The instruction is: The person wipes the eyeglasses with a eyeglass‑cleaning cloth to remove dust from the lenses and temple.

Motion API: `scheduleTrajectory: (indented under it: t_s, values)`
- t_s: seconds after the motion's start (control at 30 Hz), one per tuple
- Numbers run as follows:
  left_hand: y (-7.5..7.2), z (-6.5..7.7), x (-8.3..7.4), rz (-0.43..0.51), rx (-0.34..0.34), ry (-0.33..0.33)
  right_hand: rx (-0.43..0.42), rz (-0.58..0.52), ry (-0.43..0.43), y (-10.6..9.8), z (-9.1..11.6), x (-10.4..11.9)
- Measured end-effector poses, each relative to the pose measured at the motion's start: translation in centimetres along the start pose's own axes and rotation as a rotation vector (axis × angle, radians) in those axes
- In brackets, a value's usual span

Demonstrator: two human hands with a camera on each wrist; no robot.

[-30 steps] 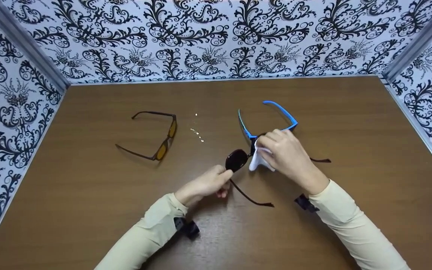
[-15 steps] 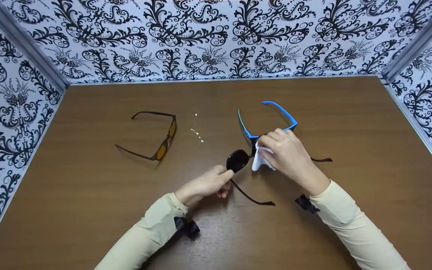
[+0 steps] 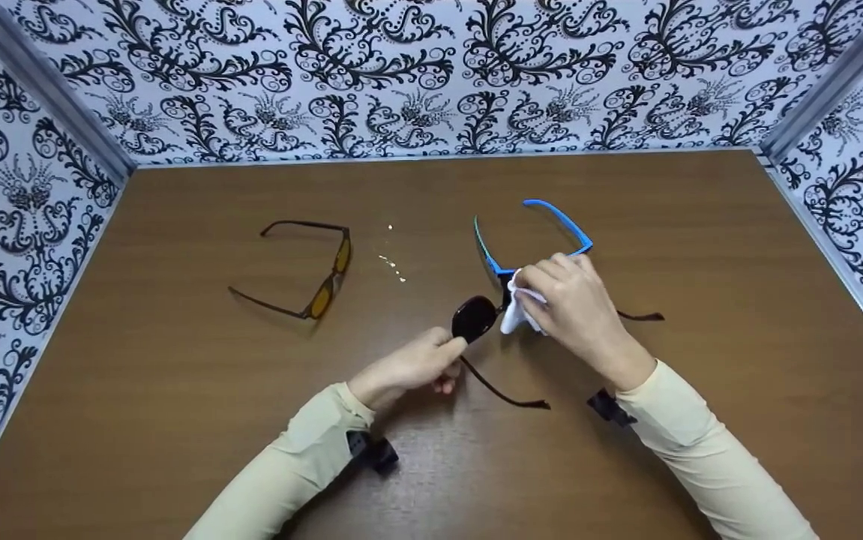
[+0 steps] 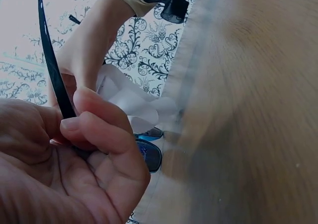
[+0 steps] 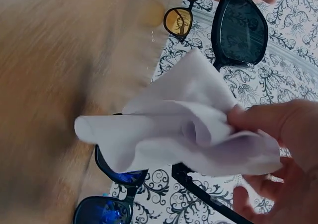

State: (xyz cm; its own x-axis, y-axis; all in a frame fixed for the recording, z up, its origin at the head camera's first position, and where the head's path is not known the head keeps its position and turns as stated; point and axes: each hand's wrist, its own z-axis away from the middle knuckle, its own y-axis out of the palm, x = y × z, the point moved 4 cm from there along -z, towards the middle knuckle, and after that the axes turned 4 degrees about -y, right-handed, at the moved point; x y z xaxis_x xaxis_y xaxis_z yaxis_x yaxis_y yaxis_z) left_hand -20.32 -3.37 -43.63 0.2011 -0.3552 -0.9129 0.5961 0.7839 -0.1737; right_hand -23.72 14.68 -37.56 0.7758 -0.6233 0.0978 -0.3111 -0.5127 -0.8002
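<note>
My left hand [image 3: 415,365] grips the dark sunglasses [image 3: 474,318] by the near end of the frame, its fingers curled at the hinge in the left wrist view. One temple arm sticks out toward me. A white cloth [image 5: 184,129] is pinched between the thumb and fingers of my right hand [image 3: 570,304]. The cloth covers the far lens of these sunglasses, so that lens is hidden. Just beyond my right hand lie blue-framed sunglasses [image 3: 570,229], partly covered by it. The right wrist view shows the uncovered dark lens [image 5: 243,31] above the cloth.
Brown-framed glasses with yellow lenses [image 3: 320,300] rest on the wooden table [image 3: 176,420] at the left, arms unfolded. Several small pale flecks [image 3: 392,264] lie between the two resting pairs. Patterned panels [image 3: 401,90] stand around the back and sides.
My right hand and the cloth have shifted slightly over the covered lens. My left hand keeps its hold on the dark sunglasses, almost still.
</note>
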Motion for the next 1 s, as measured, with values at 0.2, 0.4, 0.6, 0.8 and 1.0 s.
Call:
scheduleTrajectory:
  t_s: [0.2, 0.4, 0.6, 0.8, 1.0]
  values:
    - [-0.1, 0.0, 0.0, 0.005, -0.018, 0.014, 0.159, 0.061, 0.016, 0.3, 0.4, 0.0]
    - [-0.1, -0.1, -0.1, -0.035, -0.015, 0.013, 0.000, 0.178, 0.130, -0.5, 0.4, -0.4]
    - [0.1, 0.0, -0.1, 0.013, -0.033, 0.002, -0.097, 0.014, 0.003, -0.4, 0.1, -0.1]
    - [-0.1, -0.1, 0.2, 0.093, -0.059, 0.030, 0.009, 0.089, 0.012, -0.1, 0.5, 0.1]
    - [-0.4, -0.2, 0.2, 0.223, -0.030, 0.064, -0.170, 0.015, 0.082, -1.1, 0.5, -0.4]
